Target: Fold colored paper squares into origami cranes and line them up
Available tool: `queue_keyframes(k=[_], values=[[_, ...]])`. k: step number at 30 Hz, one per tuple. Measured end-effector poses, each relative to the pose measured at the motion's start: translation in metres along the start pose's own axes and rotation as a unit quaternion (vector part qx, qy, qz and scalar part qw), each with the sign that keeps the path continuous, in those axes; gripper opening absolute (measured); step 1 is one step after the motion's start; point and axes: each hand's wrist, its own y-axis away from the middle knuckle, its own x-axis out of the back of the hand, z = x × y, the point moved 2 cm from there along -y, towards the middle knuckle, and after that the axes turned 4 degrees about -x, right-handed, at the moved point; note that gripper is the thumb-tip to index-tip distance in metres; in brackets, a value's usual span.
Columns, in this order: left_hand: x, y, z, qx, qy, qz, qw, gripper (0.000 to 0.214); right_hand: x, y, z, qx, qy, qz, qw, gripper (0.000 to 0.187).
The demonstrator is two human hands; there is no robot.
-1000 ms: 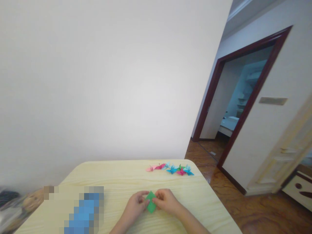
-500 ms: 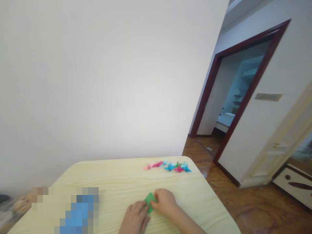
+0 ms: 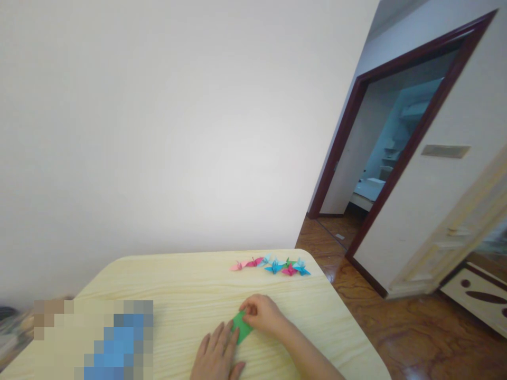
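Note:
A small folded green paper (image 3: pixel 241 327) lies on the light wooden table (image 3: pixel 182 285) near its front edge. My left hand (image 3: pixel 217 356) lies flat beside it with fingers stretched out, the fingertips resting on the paper's left part. My right hand (image 3: pixel 261 314) has its fingers curled and pinched on the paper's upper right edge. A row of several folded paper cranes (image 3: pixel 273 264) in pink, blue and green stands at the table's far right side, well beyond both hands.
A blurred blue and tan patch (image 3: pixel 106 338) covers part of the table's left front. The table's right edge drops to a brown wooden floor (image 3: pixel 396 338). A dark-framed doorway (image 3: pixel 392 158) opens at the right. A white wall stands behind the table.
My left hand has let go of the green paper and flattened out on it with fingers spread. My right hand stays pinched on the paper. The view has shifted slightly.

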Motion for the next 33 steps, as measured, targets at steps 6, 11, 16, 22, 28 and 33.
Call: queue_keyframes(k=[6,11,16,22,28,33], values=[[-0.005,0.005,-0.001,0.006,-0.012,0.042,0.999,0.047,0.003,0.008,0.005,0.069,0.007,0.01,0.998,0.015],[-0.003,0.006,0.0,0.003,-0.02,0.044,0.999,0.046,0.006,0.012,0.004,0.154,0.019,-0.012,0.988,0.014],[-0.002,0.005,0.0,0.009,-0.02,0.043,0.999,0.047,0.005,0.011,0.008,0.236,0.081,-0.008,0.968,0.019],[0.009,0.003,0.008,0.026,-0.013,-0.003,1.0,0.047,0.004,0.01,0.01,0.257,0.123,-0.012,0.959,0.022],[0.017,0.001,0.011,0.036,0.008,-0.038,0.999,0.05,0.012,0.011,0.002,0.286,0.159,-0.02,0.945,0.02],[0.017,0.0,0.009,0.026,0.015,-0.04,0.999,0.05,0.013,0.01,0.0,0.314,0.2,-0.03,0.928,0.015]])
